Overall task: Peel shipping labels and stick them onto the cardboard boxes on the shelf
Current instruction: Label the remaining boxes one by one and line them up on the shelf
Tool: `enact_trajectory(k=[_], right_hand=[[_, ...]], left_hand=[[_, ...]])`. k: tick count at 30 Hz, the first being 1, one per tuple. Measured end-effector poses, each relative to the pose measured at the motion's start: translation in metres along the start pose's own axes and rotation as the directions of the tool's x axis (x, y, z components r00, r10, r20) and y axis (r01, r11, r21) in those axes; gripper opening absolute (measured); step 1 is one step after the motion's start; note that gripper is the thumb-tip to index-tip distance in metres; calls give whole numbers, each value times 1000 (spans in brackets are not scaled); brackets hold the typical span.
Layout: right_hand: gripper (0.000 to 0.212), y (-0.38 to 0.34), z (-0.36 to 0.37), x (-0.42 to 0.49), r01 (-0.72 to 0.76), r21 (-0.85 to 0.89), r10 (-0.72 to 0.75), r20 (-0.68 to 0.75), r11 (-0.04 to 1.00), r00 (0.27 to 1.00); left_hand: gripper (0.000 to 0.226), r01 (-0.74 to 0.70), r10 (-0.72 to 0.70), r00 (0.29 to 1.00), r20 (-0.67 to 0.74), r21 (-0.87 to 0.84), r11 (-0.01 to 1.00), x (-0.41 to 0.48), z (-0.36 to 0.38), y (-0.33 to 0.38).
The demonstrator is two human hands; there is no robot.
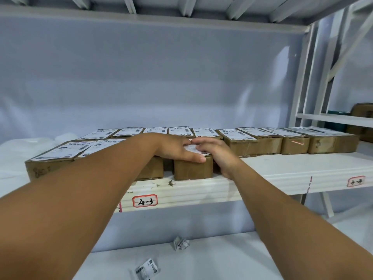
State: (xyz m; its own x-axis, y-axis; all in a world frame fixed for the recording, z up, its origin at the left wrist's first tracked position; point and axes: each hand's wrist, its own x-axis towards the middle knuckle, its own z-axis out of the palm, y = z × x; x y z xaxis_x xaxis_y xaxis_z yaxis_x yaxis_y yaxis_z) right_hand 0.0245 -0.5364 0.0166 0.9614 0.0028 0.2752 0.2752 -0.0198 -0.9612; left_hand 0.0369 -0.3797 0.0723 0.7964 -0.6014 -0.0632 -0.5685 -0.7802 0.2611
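Head view (the only view supplied).

1. Shelf (262, 178): a white metal level with a red-bordered tag (145, 201) reading "4-3" on its front edge. A second tag (355, 181) sits further right; its writing cannot be read.
2. Boxes: a back row of brown cardboard boxes (268, 141) runs across the shelf, each with a white printed label on top. Further labelled boxes stand at the front left (50, 162).
3. Task item: one box (192, 168) stands at the front edge of the shelf, near the middle. A label (193, 148) lies on its top face, mostly covered by the hands.
4. Left hand (177, 148): the grip is spread flat, fingers straight, palm down on the label. The thumb lies along the front top edge of the box. It holds nothing.
5. Right hand (214, 152): the grip is curled round the right top edge of the box, with the bent fingertips (198, 142) on the label and touching the left hand.
6. Lower surface (232, 259): a crumpled paper ball (181, 243) and a creased printed scrap (147, 268) lie apart from each other.
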Motion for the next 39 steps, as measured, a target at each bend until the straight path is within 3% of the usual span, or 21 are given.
enact_trajectory(k=[3, 7, 10, 13, 15, 19, 21, 23, 25, 27, 29, 32, 36, 39], right_hand=[[17, 2, 1, 0, 13, 14, -12, -63, 1000, 998], [12, 1, 0, -2, 6, 76, 0, -80, 997, 997], [11, 0, -1, -4, -21, 107, 29, -70, 994, 997], [15, 0, 0, -4, -41, 145, 56, -97, 989, 994], [13, 0, 0, -5, -41, 175, 57, -87, 984, 995], [16, -3, 1, -5, -23, 154, 41, -115, 988, 993], [16, -4, 0, -5, -23, 128, 41, -135, 991, 990], [14, -3, 0, -6, -35, 116, 51, -138, 993, 989], [11, -2, -1, -4, -31, 97, 45, -145, 995, 988], [9, -1, -1, -2, -23, 80, 35, -151, 997, 988], [7, -1, -2, -1, -20, 60, 29, -159, 998, 987], [6, -1, 0, -1, -27, 51, 35, -165, 998, 986], [7, -1, 1, -3, -31, 43, 38, -166, 999, 985], [11, -3, 1, -4, -36, 14, 38, -143, 999, 989]], left_hand=[[71, 28, -10, 995, -102, 183, 983, -8, -3, 8], [38, -66, 223, 943, -246, 522, 851, -20, -1, 30], [23, -48, 336, 871, -359, 616, 786, -33, 10, 41], [35, 23, 398, 811, -429, 704, 710, -42, 27, 43], [38, 53, 422, 765, -487, 700, 712, -46, 33, 42], [31, 71, 268, 620, -737, 393, 917, -62, 22, 21], [24, 44, 195, 553, -810, 262, 964, -72, 18, -1], [18, 78, 103, 465, -879, 157, 985, -86, 15, -28], [16, 120, -49, 320, -946, -11, 993, -105, 14, -56], [19, 131, -217, 162, -963, -197, 971, -124, 15, -83], [23, 131, -330, 65, -942, -320, 938, -138, 20, -106], [31, 104, -473, 46, -880, -466, 878, -150, 30, -136], [43, -48, -623, 175, -763, -638, 768, -155, 40, -156], [56, 20, -609, 258, -750, -626, 779, -153, 42, -162]])
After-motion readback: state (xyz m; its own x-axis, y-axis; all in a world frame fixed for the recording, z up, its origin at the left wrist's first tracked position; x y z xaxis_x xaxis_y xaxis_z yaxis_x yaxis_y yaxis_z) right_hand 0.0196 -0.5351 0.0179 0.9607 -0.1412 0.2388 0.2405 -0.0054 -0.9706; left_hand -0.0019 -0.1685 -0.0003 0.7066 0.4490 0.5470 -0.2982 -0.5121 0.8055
